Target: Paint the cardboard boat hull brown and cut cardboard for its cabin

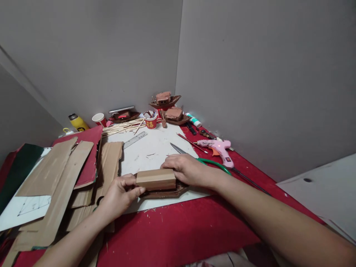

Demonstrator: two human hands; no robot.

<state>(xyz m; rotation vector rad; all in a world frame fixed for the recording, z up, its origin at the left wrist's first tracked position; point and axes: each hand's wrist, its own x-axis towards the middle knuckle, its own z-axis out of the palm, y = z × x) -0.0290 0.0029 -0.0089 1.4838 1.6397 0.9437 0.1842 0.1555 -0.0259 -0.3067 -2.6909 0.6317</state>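
Observation:
A curved piece of brown cardboard [155,178] sits like a roof over a small brown model boat hull [167,193] on the white sheet. At its left end, my left hand [124,193] grips the cardboard between thumb and fingers. My right hand [185,168] is closed around the right end, its fingertips partly hidden behind the cardboard. Just beyond the right hand lie green-handled scissors [215,161], partly covered by it. A pink glue gun [218,149] rests farther right.
Cardboard sheets [55,185] are piled at the left. Toward the back stand a red paper cup [151,121], thin wooden sticks [122,128], a metal ruler [135,139], a yellow bottle [78,122] and finished-looking model boats [164,100]. Grey walls close off the corner.

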